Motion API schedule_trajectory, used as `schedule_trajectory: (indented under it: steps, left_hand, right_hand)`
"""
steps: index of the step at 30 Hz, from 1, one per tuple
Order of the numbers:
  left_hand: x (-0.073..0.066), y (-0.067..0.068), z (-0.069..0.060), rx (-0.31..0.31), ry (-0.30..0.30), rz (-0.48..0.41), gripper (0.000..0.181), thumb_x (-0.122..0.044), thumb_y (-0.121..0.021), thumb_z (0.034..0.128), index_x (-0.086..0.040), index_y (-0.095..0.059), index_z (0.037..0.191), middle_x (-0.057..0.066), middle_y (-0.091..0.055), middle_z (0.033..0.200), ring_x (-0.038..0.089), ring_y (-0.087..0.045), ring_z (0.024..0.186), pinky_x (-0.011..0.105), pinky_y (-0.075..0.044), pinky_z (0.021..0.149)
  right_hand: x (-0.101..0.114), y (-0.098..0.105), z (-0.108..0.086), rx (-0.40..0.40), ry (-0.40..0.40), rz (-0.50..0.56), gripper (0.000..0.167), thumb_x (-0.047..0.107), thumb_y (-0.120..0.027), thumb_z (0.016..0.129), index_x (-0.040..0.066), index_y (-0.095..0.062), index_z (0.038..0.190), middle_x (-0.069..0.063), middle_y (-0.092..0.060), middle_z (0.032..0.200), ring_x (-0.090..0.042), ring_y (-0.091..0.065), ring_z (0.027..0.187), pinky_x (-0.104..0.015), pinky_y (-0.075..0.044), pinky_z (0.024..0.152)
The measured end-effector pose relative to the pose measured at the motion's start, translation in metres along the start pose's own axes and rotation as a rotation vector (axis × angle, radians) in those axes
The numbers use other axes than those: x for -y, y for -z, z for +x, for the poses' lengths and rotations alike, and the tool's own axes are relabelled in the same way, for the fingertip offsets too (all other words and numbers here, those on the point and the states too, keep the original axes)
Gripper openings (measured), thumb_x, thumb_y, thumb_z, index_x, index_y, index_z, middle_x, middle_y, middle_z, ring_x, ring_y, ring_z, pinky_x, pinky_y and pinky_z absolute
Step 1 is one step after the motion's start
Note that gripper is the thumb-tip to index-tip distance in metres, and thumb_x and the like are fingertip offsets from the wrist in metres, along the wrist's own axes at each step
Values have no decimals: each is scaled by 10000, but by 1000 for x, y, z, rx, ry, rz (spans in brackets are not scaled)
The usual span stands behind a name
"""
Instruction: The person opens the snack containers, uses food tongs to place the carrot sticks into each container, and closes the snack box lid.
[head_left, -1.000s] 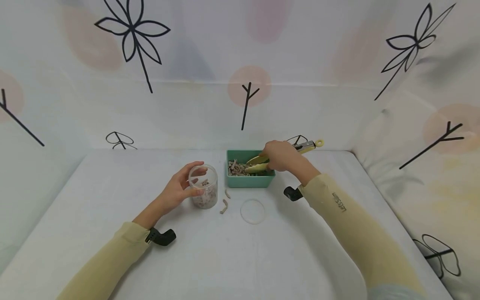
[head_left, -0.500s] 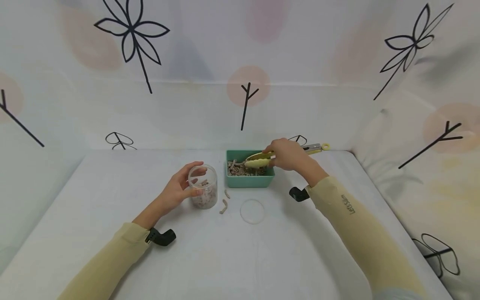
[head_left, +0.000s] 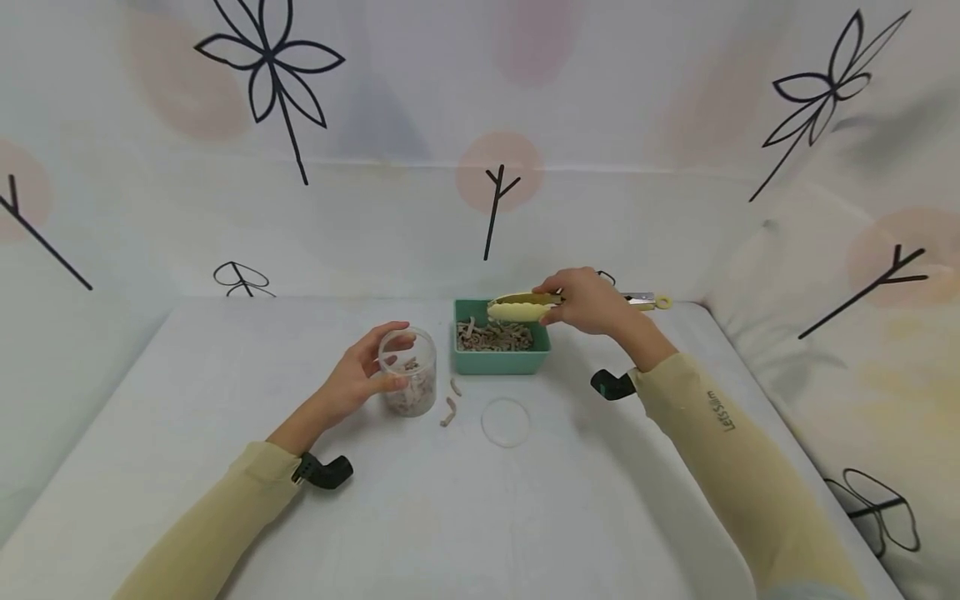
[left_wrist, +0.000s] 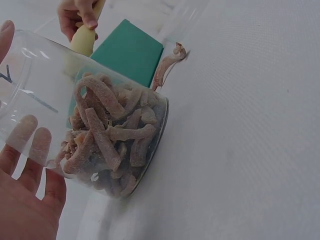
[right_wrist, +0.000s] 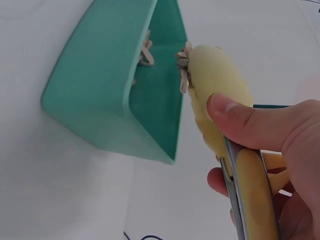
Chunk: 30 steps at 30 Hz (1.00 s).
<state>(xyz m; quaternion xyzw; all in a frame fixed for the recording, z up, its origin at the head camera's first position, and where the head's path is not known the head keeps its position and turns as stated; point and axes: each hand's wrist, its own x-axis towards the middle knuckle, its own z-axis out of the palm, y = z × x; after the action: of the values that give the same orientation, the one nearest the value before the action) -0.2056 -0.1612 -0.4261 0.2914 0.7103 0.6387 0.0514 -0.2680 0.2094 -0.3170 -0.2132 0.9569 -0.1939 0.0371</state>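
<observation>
My left hand (head_left: 358, 377) grips a clear jar (head_left: 417, 390) standing on the table; in the left wrist view brownish strips (left_wrist: 102, 135) fill its lower part. My right hand (head_left: 588, 302) holds yellow-tipped tongs (head_left: 519, 312) above a green box (head_left: 501, 362) that has many strips (head_left: 495, 337) inside. In the right wrist view the thumb and fingers squeeze the tongs (right_wrist: 220, 75), and a few strips (right_wrist: 184, 65) stick out from between the tips, over the box's rim.
Two loose strips (head_left: 448, 412) lie on the white table (head_left: 420, 517) between the jar and a clear round lid (head_left: 506, 422). The lid lies in front of the box. A patterned cloth wall (head_left: 360, 225) rises behind the table.
My right hand and the tongs have risen out of the box, moving slightly back and right, with strips between the tips. My left hand and the jar have stayed in place.
</observation>
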Motion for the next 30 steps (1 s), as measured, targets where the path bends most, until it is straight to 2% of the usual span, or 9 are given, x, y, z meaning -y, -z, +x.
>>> schedule_trajectory:
  steps: [9, 21, 27, 30]
  left_hand:
    - [-2, 1, 1, -5, -3, 1, 739, -1, -735, 874, -52, -355, 1507, 190, -463, 1462, 337, -393, 1374, 608, -288, 1076]
    - [1, -2, 1, 9, -1, -20, 739, 4, -734, 873, -30, -350, 1503, 240, -434, 1472, 319, -403, 1372, 608, -284, 1086]
    - [-1, -2, 1, -1, -5, 0, 735, -5, -738, 874, -44, -358, 1503, 187, -461, 1470, 310, -398, 1377, 611, -290, 1080]
    - [-2, -1, 0, -2, -7, 3, 727, 13, -728, 877, -15, -350, 1498, 206, -460, 1464, 326, -397, 1375, 613, -291, 1075]
  right_hand:
    - [14, 10, -2, -31, 6, 81, 489, 153, -839, 817, 46, -680, 1266, -90, -675, 1184, -228, -626, 987, -431, -523, 825]
    - [23, 17, -9, -36, -20, 86, 490, 171, -835, 824, 61, -677, 1275, -80, -669, 1180, -225, -617, 969, -428, -516, 817]
    - [21, 17, -10, -36, 5, 86, 473, 154, -821, 837, 38, -674, 1271, -102, -670, 1172, -238, -614, 962, -426, -518, 817]
    - [20, 16, -10, -39, 12, 96, 471, 158, -823, 836, 36, -676, 1266, -100, -673, 1163, -240, -613, 959, -419, -520, 809]
